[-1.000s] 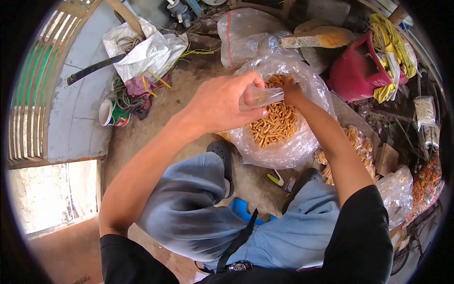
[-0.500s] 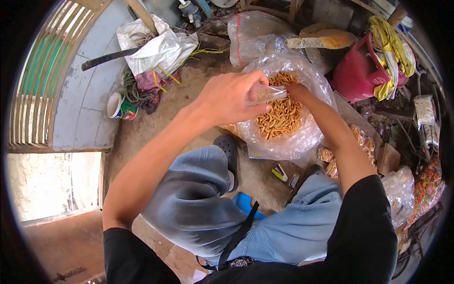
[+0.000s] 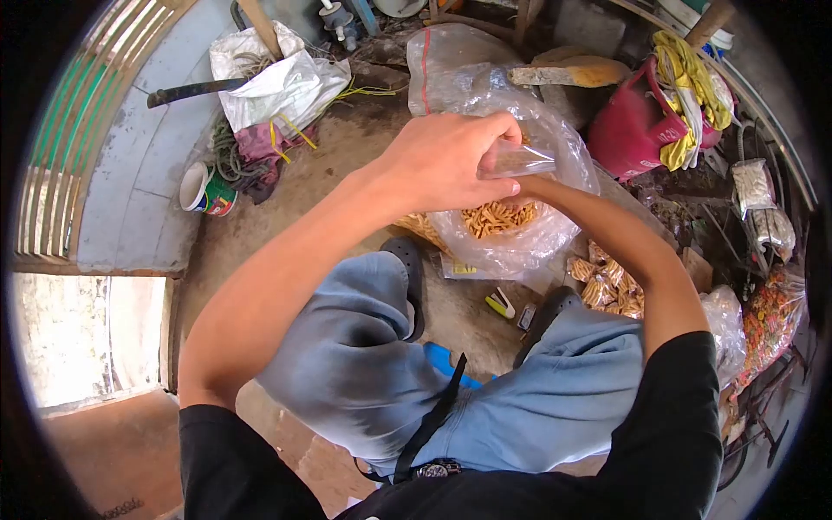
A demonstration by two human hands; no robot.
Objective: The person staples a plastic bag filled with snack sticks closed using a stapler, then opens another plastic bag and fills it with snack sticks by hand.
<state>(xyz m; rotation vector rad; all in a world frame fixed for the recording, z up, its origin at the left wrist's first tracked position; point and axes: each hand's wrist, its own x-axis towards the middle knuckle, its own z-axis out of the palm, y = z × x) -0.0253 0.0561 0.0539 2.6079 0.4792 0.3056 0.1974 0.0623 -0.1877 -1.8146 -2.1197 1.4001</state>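
Observation:
My left hand (image 3: pixel 459 160) is closed on a small clear plastic bag (image 3: pixel 530 160), its fingers and thumb round the bag's side above the big bag. Below it, a large open clear plastic bag (image 3: pixel 568 227) holds a heap of thin golden-brown snack sticks (image 3: pixel 497 220). My right hand (image 3: pixel 525 192) reaches down into the large bag, over the snack sticks. Its fingers are hidden behind my left hand and the small bag, so whether they hold any sticks does not show.
On the floor lie a green-and-black stapler (image 3: pixel 500 302) and filled snack packets (image 3: pixel 609 284). A dark pink tub (image 3: pixel 631 130) with a yellow cloth stands at right. White sacking (image 3: pixel 290 87), a long blade (image 3: pixel 195 91) and a small bucket (image 3: pixel 208 191) are at left.
My left hand has moved right with the small bag, now covering more of the heap. My right hand has shifted down and toward me within the large bag. The view has shifted slightly.

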